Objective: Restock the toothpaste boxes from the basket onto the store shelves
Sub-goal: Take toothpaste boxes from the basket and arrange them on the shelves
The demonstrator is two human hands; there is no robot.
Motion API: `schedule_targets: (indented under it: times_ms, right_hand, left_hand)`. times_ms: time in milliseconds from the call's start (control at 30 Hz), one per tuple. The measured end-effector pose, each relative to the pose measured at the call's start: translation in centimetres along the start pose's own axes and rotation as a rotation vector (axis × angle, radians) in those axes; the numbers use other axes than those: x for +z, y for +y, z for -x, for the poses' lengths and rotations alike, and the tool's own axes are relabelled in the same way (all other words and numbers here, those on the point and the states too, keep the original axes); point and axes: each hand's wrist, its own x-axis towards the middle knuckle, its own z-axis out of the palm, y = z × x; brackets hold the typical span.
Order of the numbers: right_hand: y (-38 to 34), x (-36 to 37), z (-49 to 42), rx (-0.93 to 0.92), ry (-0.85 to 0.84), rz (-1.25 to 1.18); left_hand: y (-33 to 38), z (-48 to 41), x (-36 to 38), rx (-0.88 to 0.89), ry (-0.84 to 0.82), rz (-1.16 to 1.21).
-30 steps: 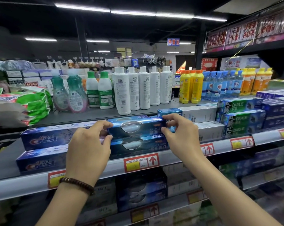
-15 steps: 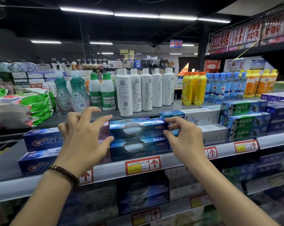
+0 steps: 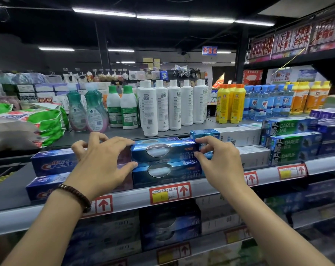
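Observation:
Two shiny blue toothpaste boxes lie stacked on the middle shelf [image 3: 220,187]. My left hand [image 3: 101,160] grips the left end of the top blue toothpaste box [image 3: 162,150], index finger on its upper edge and thumb at its lower corner. The right end of that box is pinched by my right hand [image 3: 218,162], with the index finger on top and the thumb on the front face. The lower blue box [image 3: 166,172] sits beneath it on the shelf. The basket is out of view.
Crest boxes [image 3: 51,164] are stacked to the left, white boxes [image 3: 241,135] and green Darlie boxes [image 3: 291,141] to the right. Bottles [image 3: 162,108] stand on the shelf top behind. More boxes fill the lower shelves, behind price rails with red tags.
My left hand, lifted open half a second ago, has come back down onto the left end of the top blue box. My right hand stays at the right end.

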Motion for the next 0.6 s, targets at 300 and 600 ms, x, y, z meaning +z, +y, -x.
schedule_targets:
  times_ms: [300, 600]
  right_hand:
    - [-0.31, -0.51, -0.35, 0.01, -0.026, 0.044]
    - [-0.87, -0.28, -0.28, -0.006, -0.009, 0.089]
  left_hand:
    - [-0.65, -0.6, -0.34, 0.015, -0.027, 0.036]
    - [-0.4, -0.6, -0.05, 0.028, -0.005, 0.042]
